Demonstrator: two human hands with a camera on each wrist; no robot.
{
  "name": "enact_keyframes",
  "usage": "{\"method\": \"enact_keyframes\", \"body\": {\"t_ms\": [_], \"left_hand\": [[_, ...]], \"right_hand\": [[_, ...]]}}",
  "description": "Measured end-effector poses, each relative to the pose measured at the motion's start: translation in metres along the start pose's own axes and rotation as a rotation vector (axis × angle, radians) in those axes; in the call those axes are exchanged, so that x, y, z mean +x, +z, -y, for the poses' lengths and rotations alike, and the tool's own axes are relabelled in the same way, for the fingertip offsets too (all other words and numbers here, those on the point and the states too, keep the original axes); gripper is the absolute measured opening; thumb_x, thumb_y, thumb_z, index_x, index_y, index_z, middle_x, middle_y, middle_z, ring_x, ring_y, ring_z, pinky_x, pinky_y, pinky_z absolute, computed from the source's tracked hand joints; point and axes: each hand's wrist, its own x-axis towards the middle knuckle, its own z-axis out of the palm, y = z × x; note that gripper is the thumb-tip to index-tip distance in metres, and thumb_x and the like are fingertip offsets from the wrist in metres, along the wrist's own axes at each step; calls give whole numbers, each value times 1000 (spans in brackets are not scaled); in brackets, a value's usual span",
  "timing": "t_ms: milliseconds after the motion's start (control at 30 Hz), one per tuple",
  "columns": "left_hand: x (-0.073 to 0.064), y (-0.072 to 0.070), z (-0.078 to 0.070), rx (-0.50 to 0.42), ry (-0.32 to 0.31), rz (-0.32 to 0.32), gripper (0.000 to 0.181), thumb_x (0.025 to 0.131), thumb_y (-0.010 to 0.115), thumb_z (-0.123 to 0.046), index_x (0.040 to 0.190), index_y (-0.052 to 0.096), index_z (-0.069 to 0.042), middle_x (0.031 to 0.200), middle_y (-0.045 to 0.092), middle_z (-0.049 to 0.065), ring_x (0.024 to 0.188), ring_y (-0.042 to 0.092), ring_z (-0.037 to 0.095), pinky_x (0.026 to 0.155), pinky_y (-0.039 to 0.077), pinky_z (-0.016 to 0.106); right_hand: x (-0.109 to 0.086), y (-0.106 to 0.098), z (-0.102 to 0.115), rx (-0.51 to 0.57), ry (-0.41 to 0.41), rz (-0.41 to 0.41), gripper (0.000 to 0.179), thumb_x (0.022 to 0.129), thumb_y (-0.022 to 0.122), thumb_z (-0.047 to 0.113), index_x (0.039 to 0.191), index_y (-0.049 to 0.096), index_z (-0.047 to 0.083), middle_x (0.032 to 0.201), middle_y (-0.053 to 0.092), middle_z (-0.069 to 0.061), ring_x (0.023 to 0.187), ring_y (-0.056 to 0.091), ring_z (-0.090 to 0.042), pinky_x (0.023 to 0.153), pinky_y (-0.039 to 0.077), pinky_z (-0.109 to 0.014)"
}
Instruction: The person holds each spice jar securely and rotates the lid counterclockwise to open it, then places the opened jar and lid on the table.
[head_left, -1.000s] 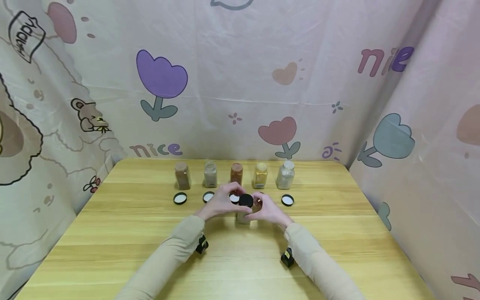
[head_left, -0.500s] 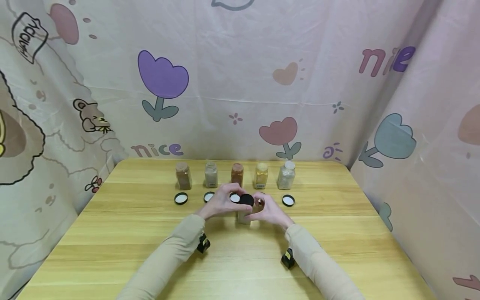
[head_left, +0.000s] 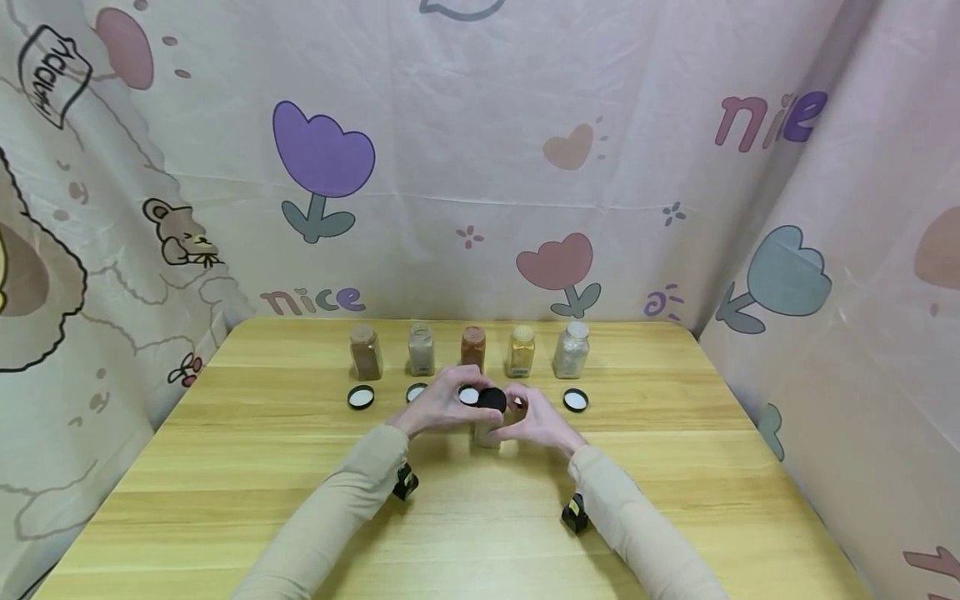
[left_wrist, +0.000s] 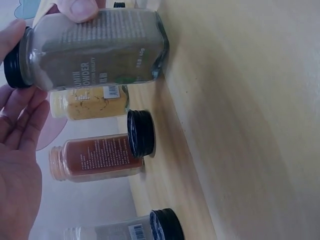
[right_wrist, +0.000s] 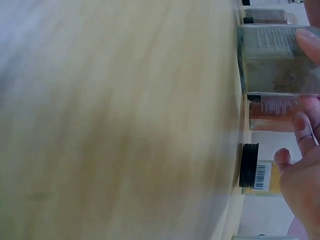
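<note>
A square glass spice jar of grey-brown powder stands upright on the table between my hands, its black lid on its mouth. My left hand pinches that lid between thumb and fingers. Lower down, my right hand grips the jar's body; its thumb presses the glass in the right wrist view. In the left wrist view the jar has white print including "POWDER", and the lid sits level on the neck. Part of the lid's far side is hidden by fingers.
Behind my hands runs a row of lidless jars: a brown one, a pale grey one, a red-brown one, a yellow one and a white one. Black lids, such as this left one, lie before them.
</note>
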Motion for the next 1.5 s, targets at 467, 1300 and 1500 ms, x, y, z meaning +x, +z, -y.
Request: {"method": "enact_keyframes", "body": {"t_ms": [467, 1300, 1500], "left_hand": [[4, -5, -6, 120, 56, 77, 31, 83, 83, -28, 105, 75, -8, 88, 67, 1, 77, 63, 23, 67, 49, 21], [9, -3, -7, 75, 21, 77, 29, 77, 89, -27, 100, 78, -12, 85, 68, -3, 76, 57, 3, 68, 55, 29], [9, -5, -6, 45, 8, 99, 29, 78, 88, -29, 101, 80, -14, 84, 65, -3, 77, 55, 6, 70, 54, 48]], "right_hand": [[1, 1, -1, -27, 1, 5, 39, 69, 93, 23, 89, 59, 20, 84, 51, 7, 83, 47, -13, 69, 36, -22], [2, -3, -3, 19, -62, 43, 46, 70, 93, 25, 110, 73, 23, 107, 71, 5, 102, 57, -11, 96, 46, -38], [4, -2, -4, 25, -85, 43, 46, 69, 93, 23, 112, 75, 24, 112, 71, 8, 110, 58, -10, 106, 43, -43]]}}
